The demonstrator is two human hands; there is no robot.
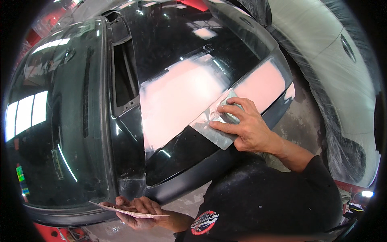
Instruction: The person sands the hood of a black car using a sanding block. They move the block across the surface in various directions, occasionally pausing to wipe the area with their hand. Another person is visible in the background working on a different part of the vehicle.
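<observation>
Sanding work on a black car hood (177, 44), seen from above. Right hand (246, 127) at about 3 o'clock of centre, fingers spread flat and pressing a grey sheet of sandpaper (213, 131) onto the panel. The sheet lies at the lower edge of a large pink patch (181, 97), matte, most likely filler or primer, running as a band from 9 o'clock up toward 2 o'clock across the hood.

Left hand (135, 209) down at 6 o'clock, near the hood's lower corner, fingers curled loosely around a second thin sheet (125, 210), pinkish-tan, held nearly flat.

Progress, as a judgement: pink patch looks even and dull over most of its spread, with feathered edges into the black paint. The zone under and around the sandpaper shows grey and bare, so this lower edge seems to be the part in work. Glossy black at 12 o'clock and 6 o'clock of the patch appears untouched.

Windshield (52, 121) fills the 9 o'clock side. A neighbouring vehicle wrapped in clear plastic sheeting (322, 60) stands at 2 o'clock.

Hard to tell: surface directly beneath the palm; grit or type of either sheet; the patch's far end at 2 o'clock, bent by the lens. A dark sleeve and shirt block the hood's near edge at 5 o'clock.
</observation>
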